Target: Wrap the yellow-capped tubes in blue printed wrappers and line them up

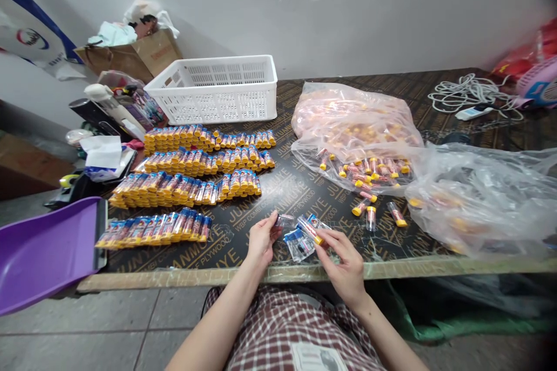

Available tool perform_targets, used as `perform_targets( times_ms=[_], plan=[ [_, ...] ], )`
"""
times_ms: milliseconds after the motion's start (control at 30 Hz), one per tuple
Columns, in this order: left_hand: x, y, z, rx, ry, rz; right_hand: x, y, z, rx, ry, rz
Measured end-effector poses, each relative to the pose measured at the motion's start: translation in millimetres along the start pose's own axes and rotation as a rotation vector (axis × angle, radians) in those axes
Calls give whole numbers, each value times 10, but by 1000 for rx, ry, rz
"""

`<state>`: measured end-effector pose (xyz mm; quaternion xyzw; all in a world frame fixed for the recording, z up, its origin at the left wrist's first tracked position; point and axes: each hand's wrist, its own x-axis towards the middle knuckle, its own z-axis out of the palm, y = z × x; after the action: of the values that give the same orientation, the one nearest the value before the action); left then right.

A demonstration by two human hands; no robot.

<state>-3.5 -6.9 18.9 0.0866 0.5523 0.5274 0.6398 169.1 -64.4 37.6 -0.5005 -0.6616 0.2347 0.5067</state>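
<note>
My right hand (343, 261) pinches a small clear tube (310, 231) by its yellow-capped end, over a small pile of flat printed plastic sleeves (299, 246). To its left, my left hand (263, 239) has thumb and fingertips closed on a clear plastic piece (285, 220), which looks like an empty sleeve. Several loose tubes with yellow caps, one of them a standing tube (371, 218), lie to the right of my right hand. On the left, labelled tubes (156, 228) in blue-topped sleeves stand packed in rows.
A white plastic basket (221, 101) stands behind the rows. A large clear bag (352, 116) of tubes and another plastic bag (478, 203) cover the right side. A purple dustpan (52, 249) juts out at left. A coiled white cable (474, 95) lies at the back right.
</note>
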Motion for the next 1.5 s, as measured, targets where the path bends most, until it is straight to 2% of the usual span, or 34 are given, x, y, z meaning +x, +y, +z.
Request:
perform_targets(
  times_ms=[100,233,367,567,700,800,900,1100,1500],
  plan=[
    [-49,-20,31,-3,-30,53,-31,43,42,6,-87,-12],
    [-140,-11,62,7,-220,114,-26,95,73,63,-181,-7],
    [-182,54,42,63,-331,71,35,129,76,106,-255,-52],
    [-278,91,18,277,-510,-22,127,166,79,-38,-209,-122],
    [-356,85,23,396,-578,-53,211,151,42,-2,-372,-151],
    [-389,76,35,425,-589,-71,241,122,17,80,-482,-151],
    [-424,64,56,427,-582,-86,230,98,17,173,-525,-116],
    [-494,67,83,431,-546,-70,171,91,62,271,-458,-77],
    [-526,90,74,457,-522,-58,126,98,98,346,-423,-57]
  ],
)
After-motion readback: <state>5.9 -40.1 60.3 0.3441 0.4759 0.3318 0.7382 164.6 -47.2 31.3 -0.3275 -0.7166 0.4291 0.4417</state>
